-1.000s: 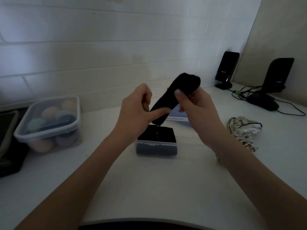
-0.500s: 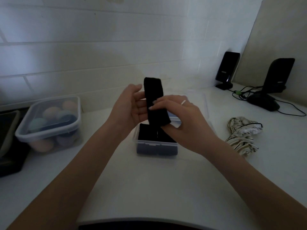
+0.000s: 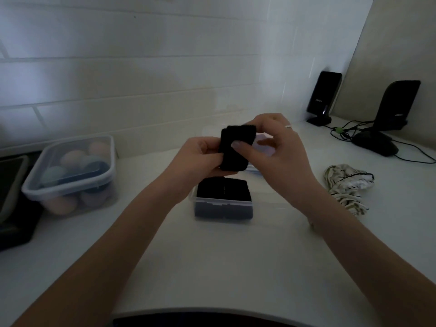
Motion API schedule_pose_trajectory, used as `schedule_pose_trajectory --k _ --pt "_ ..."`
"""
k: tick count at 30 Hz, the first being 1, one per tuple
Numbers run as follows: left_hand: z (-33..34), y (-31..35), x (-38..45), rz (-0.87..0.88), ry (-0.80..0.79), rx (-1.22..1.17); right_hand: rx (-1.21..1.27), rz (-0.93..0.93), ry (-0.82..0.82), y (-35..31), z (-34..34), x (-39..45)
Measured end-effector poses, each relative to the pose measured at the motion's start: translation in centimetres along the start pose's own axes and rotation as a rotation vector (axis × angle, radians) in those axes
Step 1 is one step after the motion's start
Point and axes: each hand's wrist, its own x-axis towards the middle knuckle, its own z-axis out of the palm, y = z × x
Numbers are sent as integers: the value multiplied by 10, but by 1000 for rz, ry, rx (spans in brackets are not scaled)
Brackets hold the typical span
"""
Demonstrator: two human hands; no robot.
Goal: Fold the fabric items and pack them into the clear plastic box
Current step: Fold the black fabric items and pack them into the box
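A black sock (image 3: 236,159), folded over into a short thick pad, hangs in the air above the clear plastic box (image 3: 223,204). My left hand (image 3: 198,154) grips its left edge. My right hand (image 3: 276,147) pinches the sock from the right, thumb on its front and fingers curled over the folded top. The small box sits on the white table and holds two folded black items side by side. A crumpled white fabric item with dark stripes (image 3: 349,185) lies on the table to the right of the box.
A lidded clear container of pastel sponges (image 3: 70,175) stands at the left. A dark device (image 3: 11,197) sits at the far left edge. Two black speakers (image 3: 323,97) (image 3: 398,105), a mouse (image 3: 375,143) and cables are at the back right. The box's lid (image 3: 264,147) lies behind it.
The sock was a long strip a second ago, then stood upright between my hands. Now its top end is folded down and the piece is half as tall.
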Motion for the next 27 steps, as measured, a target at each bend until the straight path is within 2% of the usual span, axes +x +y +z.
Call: schedule_pose_trajectory --k 4,7,15,19,21,23,25,27 --pt "1 1 -1 -7 -43 31 150 132 -93 1 -6 3" --pt "1 0 -1 -12 -62 56 261 122 -160 0 -10 4" --pt "0 -5 -1 15 -157 71 277 106 -194 -1 -12 6" --pt "4 -6 -2 95 -97 146 177 94 -115 2 -19 10" --pt "4 -7 -1 200 16 298 148 141 -106 6 -31 13" --pt "1 -7 -1 300 94 485 99 234 -203 12 -48 16" --pt "-1 -7 -2 347 101 622 -7 323 -355 19 -58 14" --pt "0 -7 -5 375 72 738 -137 374 -438 26 -57 9"
